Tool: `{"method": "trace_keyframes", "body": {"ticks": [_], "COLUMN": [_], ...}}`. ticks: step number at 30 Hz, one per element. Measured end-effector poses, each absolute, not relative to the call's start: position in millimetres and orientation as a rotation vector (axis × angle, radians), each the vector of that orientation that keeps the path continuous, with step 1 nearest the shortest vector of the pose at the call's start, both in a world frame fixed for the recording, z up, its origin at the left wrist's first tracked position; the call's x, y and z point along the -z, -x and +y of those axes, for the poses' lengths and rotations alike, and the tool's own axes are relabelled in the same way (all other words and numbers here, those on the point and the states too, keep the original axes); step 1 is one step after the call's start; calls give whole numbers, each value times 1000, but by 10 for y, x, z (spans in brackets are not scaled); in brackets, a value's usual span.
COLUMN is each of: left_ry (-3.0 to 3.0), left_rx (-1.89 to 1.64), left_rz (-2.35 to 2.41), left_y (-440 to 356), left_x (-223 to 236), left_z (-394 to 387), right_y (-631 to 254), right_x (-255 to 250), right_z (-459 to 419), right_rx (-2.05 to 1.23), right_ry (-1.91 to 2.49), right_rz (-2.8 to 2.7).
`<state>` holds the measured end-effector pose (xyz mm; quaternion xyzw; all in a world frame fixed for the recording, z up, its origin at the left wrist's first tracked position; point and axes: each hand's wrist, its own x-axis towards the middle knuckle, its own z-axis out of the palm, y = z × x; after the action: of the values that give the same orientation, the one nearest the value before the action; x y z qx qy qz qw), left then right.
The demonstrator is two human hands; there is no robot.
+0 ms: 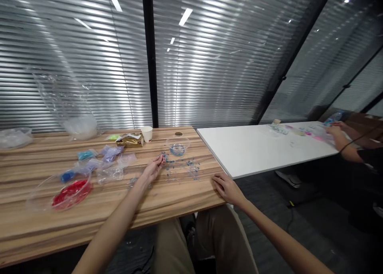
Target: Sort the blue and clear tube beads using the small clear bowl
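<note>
My left hand reaches over the wooden table with thumb and fingertips pinched together, right beside a small cluster of blue beads. Whatever lies between those fingertips is too small to make out. A clear round bowl with blue beads in its bottom stands just beyond. Several loose blue pieces and clear bits are scattered between my two hands. My right hand rests on the table's right front edge, fingers loosely extended and holding nothing.
On the left are a clear tub with red material, small bags of purple and turquoise pieces, and a gold packet. A paper cup stands behind. Another person's hands are over the white table.
</note>
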<state>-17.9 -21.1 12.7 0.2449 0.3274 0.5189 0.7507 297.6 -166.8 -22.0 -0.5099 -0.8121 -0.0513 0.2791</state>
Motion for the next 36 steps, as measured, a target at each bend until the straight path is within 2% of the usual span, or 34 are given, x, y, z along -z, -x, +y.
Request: {"method": "trace_keyframes", "body": {"ticks": [15, 23, 36], "left_ry": [-634, -638, -588], "left_rx": [-1127, -1090, -1068], "left_rz": [722, 683, 686], "left_y": [8, -63, -176], "left_x": [-183, -159, -97], "left_z": [-344, -375, -443], "right_y": [-3147, -3205, -3218], "right_x": [416, 423, 360], "right_z": [-1574, -1553, -1574], "right_rx": [123, -107, -158], "right_ry": [1439, 1458, 1501], "right_rz": [-1885, -2112, -2118]}}
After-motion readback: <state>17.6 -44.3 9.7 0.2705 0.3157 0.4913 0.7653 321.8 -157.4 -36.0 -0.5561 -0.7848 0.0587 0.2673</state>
